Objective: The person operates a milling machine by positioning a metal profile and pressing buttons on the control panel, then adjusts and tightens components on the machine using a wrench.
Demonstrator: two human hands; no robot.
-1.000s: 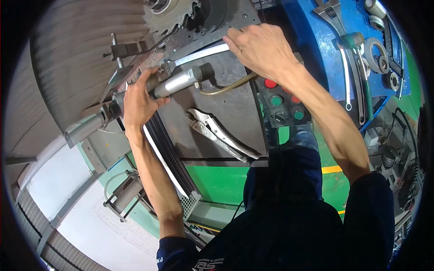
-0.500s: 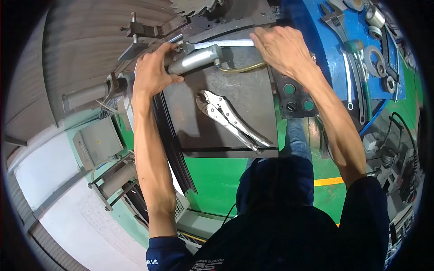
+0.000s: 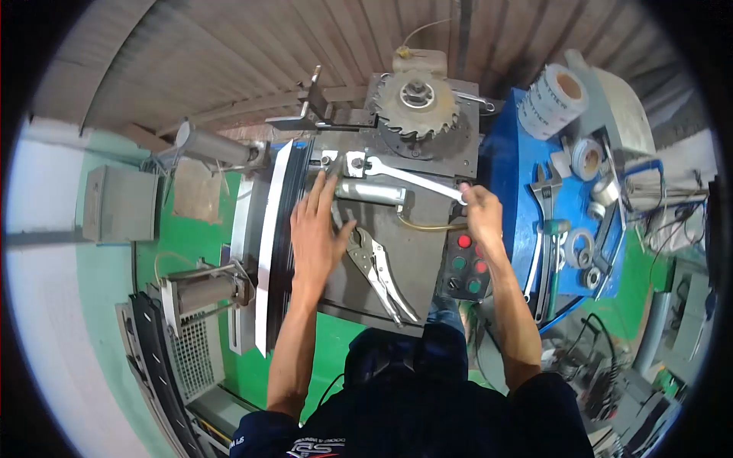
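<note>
My right hand [image 3: 482,215] is closed around the near end of a silver combination wrench [image 3: 420,180]. The wrench's open jaw sits at a bolt [image 3: 368,164] on a small metal bracket, just above a silver air cylinder [image 3: 372,192]. My left hand [image 3: 311,233] is open with its fingers stretched out and thumb apart, left of the cylinder; its fingertips reach close to the bracket, and I cannot tell if they touch it. Locking pliers [image 3: 377,272] lie on the metal machine table [image 3: 416,248], right of my left hand.
A toothed circular saw blade [image 3: 418,104] stands behind the wrench. A button box [image 3: 462,266] is at the table's right edge. The blue bench [image 3: 510,202] holds an adjustable wrench [image 3: 545,191], tape rolls and other tools. Long dark profiles [image 3: 286,229] run along the left.
My view has tilted up and turned, showing the whole saw blade. My left hand has drawn back from the wrench's jaw end and its fingers have straightened. My right hand stays at the wrench's other end.
</note>
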